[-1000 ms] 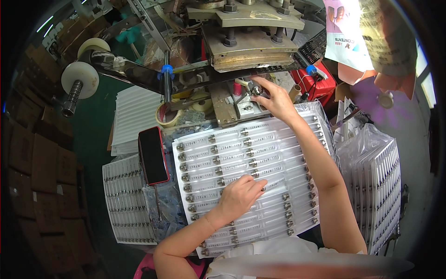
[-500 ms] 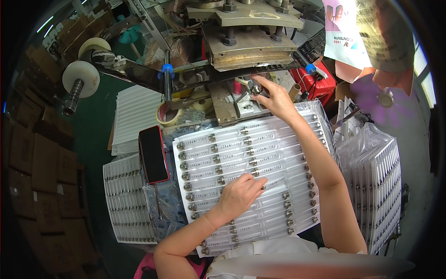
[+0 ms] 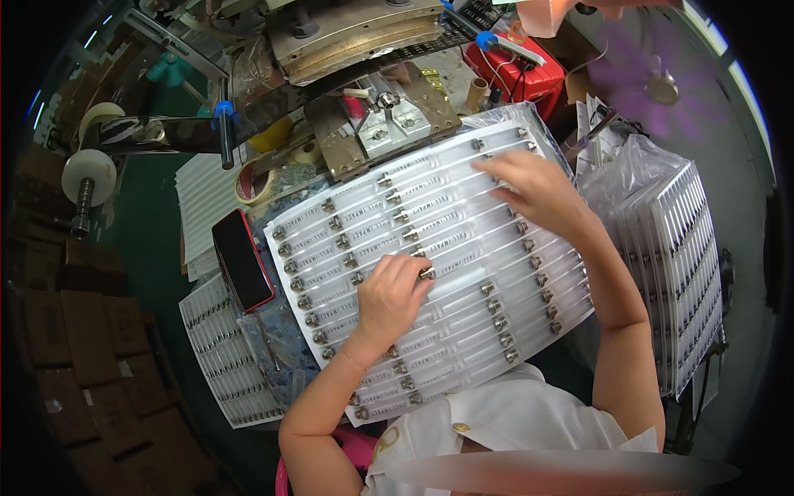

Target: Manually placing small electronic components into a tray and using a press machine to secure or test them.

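1. While the clear plastic blister tray (image 3: 447,248) lies tilted across the person's lap and the bench edge, both hands work on its rows of small metal fittings; the step in hand looks like seating or checking the fittings in their pockets.
2. At the tray's middle, the left hand (image 3: 389,299) rests palm down, its fingers curled together, and the fingertips (image 3: 418,269) pinch or press one metal fitting (image 3: 428,274); whether it is lifted or only touched cannot be told.
3. Toward the far right rows, the right hand (image 3: 538,186) lies flat on the tray, fingers loosely spread and slightly blurred, holding nothing that shows.
4. Judging from this, the next move calls for a firm, small press straight into the pocket, with the right hand steadying the sheet so it does not slide.
5. Beside the tray's left edge lies a red-cased phone (image 3: 243,259); a metal press fixture (image 3: 389,124) stands just beyond the tray's far edge, and bagged filled trays (image 3: 670,248) stack at the right.
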`<state>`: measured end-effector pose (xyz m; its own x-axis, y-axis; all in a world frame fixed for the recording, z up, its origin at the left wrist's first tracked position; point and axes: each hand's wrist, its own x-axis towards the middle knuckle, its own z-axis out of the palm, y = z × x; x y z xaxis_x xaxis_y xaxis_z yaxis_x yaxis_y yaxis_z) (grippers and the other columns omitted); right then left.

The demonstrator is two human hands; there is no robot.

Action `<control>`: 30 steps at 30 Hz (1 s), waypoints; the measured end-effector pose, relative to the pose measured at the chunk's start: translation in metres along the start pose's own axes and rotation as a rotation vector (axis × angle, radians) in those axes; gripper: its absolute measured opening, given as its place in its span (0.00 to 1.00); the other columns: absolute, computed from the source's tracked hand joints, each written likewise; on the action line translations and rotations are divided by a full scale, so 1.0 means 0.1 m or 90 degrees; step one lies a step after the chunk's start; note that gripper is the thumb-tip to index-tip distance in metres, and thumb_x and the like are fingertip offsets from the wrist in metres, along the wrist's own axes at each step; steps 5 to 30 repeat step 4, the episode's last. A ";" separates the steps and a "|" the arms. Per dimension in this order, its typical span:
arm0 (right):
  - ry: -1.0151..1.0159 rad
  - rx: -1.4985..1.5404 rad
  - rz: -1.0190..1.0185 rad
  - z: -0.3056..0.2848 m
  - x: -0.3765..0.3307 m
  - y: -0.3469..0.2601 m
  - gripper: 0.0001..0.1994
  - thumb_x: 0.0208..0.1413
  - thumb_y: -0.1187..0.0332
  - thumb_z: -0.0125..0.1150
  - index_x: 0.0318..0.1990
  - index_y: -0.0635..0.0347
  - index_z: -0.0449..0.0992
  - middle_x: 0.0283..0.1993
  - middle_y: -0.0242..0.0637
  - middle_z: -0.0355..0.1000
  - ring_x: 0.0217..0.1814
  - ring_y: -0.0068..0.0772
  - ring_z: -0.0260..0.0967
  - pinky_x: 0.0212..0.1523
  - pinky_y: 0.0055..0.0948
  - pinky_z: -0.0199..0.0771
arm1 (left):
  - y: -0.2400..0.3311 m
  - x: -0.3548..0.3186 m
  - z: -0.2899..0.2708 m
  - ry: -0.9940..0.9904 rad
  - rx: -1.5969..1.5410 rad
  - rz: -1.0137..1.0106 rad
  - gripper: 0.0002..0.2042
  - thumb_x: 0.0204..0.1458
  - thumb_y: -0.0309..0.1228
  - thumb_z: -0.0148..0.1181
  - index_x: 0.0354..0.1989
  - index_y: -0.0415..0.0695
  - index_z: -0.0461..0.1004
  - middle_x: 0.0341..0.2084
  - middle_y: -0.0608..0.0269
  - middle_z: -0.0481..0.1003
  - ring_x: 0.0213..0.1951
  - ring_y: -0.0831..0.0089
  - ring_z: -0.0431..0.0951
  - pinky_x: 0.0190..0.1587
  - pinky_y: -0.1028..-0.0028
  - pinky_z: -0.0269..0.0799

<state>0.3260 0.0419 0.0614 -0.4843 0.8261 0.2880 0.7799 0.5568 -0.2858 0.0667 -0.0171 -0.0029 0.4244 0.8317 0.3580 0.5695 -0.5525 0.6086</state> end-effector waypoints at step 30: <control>-0.090 0.074 -0.022 0.05 -0.56 -0.29 0.19 0.46 0.72 0.64 0.48 0.53 0.74 0.38 0.38 0.71 0.42 0.40 0.70 0.42 0.33 0.71 | 0.00 0.00 0.03 -0.010 -0.002 0.001 0.13 0.37 0.26 0.69 0.34 0.44 0.76 0.31 0.61 0.76 0.34 0.63 0.75 0.34 0.69 0.71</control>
